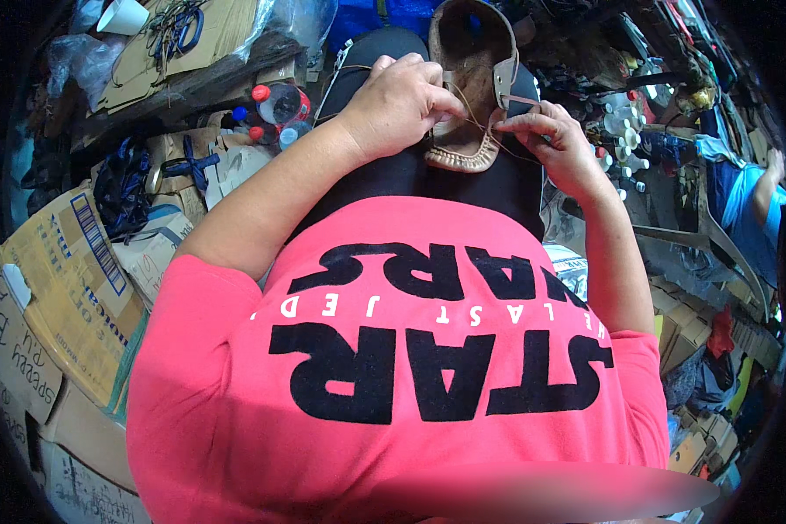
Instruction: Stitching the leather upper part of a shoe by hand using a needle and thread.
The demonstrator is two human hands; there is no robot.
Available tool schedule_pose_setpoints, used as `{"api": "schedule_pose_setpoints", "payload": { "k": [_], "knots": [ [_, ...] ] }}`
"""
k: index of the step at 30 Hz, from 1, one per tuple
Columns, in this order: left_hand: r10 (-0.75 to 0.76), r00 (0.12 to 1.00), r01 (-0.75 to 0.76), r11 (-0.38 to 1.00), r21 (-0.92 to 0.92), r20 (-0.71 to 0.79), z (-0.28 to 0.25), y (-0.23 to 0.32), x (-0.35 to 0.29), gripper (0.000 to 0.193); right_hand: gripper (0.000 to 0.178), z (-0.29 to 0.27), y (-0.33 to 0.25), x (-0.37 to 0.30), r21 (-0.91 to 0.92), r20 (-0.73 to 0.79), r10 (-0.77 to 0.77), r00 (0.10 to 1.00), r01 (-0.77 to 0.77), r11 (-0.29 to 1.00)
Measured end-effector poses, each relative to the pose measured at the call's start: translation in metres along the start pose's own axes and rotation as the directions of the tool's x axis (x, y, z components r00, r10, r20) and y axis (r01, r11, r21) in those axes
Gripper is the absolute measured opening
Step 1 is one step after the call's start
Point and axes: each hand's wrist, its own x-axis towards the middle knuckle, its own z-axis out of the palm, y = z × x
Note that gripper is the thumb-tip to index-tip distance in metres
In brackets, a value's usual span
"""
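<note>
Left hand closed on the near side edge of a tan leather shoe, fingers curled and pinched against the stitched rim. Right hand pinched shut, thumb and forefinger together on a thin pale thread that runs from the shoe's edge across to the fingertips. Whether a needle sits in that pinch cannot be told.

Shoe lies on the person's lap, on black trousers, toe with its gathered seam pointing toward the body, open heel end away. A loose strap hangs at the shoe's right side.

Below the lap, a bright pink shirt with large black lettering fills the lower frame.

Surroundings crowded. To the left: stacked cardboard boxes, plastic bottles with red caps, blue-handled scissors on flattened card, a white cup at top. To the right: small white bottles, dark straps and scraps, more boxes low down. Another person in a blue top at the far right edge.
</note>
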Motion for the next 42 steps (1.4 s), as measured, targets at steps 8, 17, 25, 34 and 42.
{"api": "schedule_pose_setpoints", "payload": {
  "k": [8,17,25,34,42],
  "knots": [
    [0.003,1.0,-0.003,1.0,0.024,0.005,0.0,-0.001,0.0,0.015,0.03,0.001,0.005,0.002,0.07,0.054,0.038,0.998,-0.042,0.997],
    [-0.014,0.999,0.013,1.0,0.025,0.033,0.002,0.001,0.001,0.015,0.037,0.0,0.004,0.003,0.144,0.097,0.069,0.993,-0.083,0.986],
    [0.009,0.988,-0.004,0.999,-0.031,0.157,0.004,-0.002,0.014,0.012,0.04,-0.003,0.012,0.009,0.192,0.193,0.066,0.979,-0.104,0.976],
    [0.042,0.984,-0.028,0.996,-0.079,0.171,0.006,-0.001,0.011,0.012,0.035,-0.002,0.01,0.002,0.183,0.157,0.069,0.985,-0.098,0.978],
    [0.027,0.998,-0.03,0.999,0.045,0.053,0.011,0.007,-0.005,0.015,0.031,0.005,0.0,-0.005,0.169,0.07,0.108,0.992,-0.118,0.979]
  ]
}}
